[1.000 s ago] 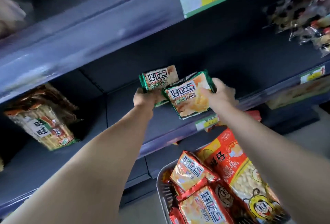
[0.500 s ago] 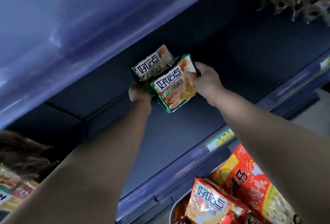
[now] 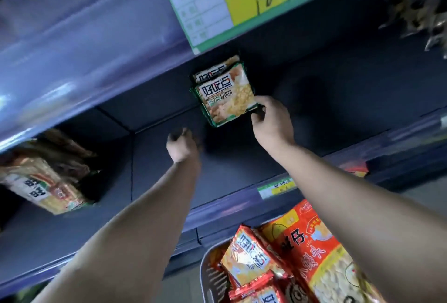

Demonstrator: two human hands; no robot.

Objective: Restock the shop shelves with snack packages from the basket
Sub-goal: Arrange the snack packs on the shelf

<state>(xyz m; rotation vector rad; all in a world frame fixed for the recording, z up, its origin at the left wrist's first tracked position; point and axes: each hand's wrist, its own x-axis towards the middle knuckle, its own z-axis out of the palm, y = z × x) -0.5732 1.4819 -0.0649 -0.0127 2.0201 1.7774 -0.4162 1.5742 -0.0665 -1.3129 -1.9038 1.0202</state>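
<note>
Two green snack packs (image 3: 226,94) stand at the back of your dark shelf (image 3: 242,172)

Largest first: the shelf runs across the view with a green price label (image 3: 244,2) above; the basket (image 3: 208,276) sits low right, full of red packages (image 3: 246,258). Your right hand (image 3: 271,121) pinches the front pack's lower corner, its grip closed on it. Your left hand (image 3: 182,145) hangs loosely curled, holding nothing, apart from the packs

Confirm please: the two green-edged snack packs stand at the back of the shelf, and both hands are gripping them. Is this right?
Not quite. In the head view only the right hand touches the green-edged snack packs, its fingers at the front pack's lower corner. The left hand is apart from them, below and empty. The packs do stand at the back of the shelf.
</note>
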